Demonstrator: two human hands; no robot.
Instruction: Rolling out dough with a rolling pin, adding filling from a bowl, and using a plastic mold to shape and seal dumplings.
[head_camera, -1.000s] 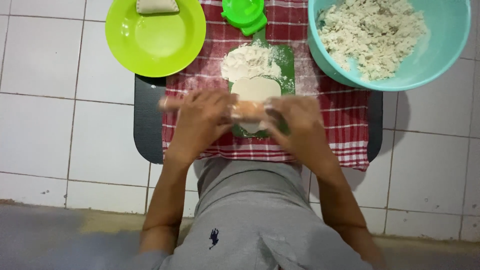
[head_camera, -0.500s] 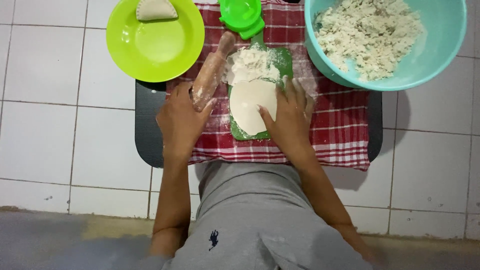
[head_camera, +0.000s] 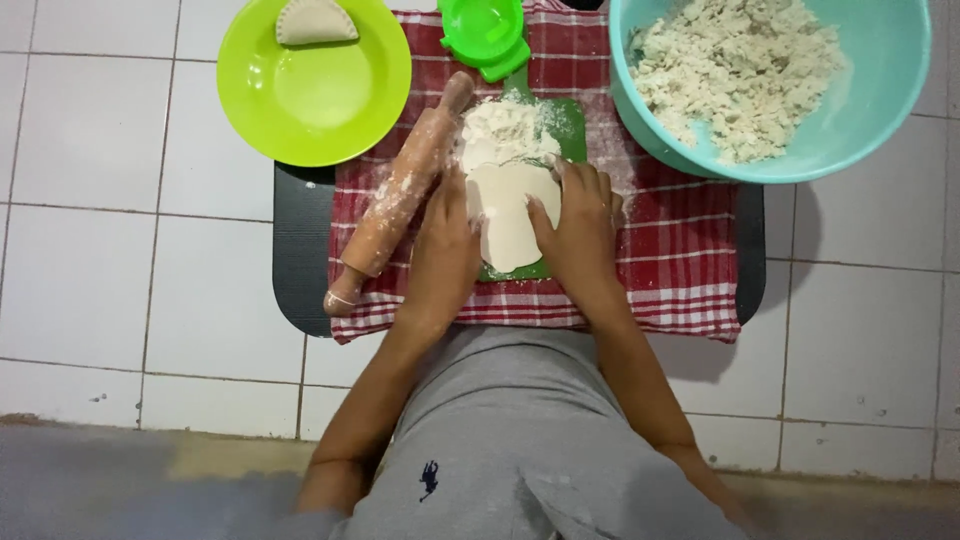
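— What's hidden?
— The green board (head_camera: 570, 125) is mostly covered, the teal bowl (head_camera: 880, 110) cut off.
— And the dough (head_camera: 508, 215)?
— A pale, flat oval at the red checked cloth's (head_camera: 680, 250) middle, between both hands. The left hand (head_camera: 445, 250) and right hand (head_camera: 580, 225) lie spread, fingers on its edges, gripping nothing.

Lime-green plate (head_camera: 330, 110) sits top left on white tiled floor (head_camera: 90, 250), w/ one folded half-moon dumpling (head_camera: 315, 20) at its far rim. Green plastic dumpling press (head_camera: 485, 35) lies at top centre on red-checked cloth (head_camera: 680, 250). Teal bowl (head_camera: 880, 120) top right, approx. half full of crumbly white filling (head_camera: 735, 70). Wooden rolling pin (head_camera: 400, 195), flour-dusted, lies diagonally on cloth's left part. Black tray (head_camera: 300, 250) under cloth.
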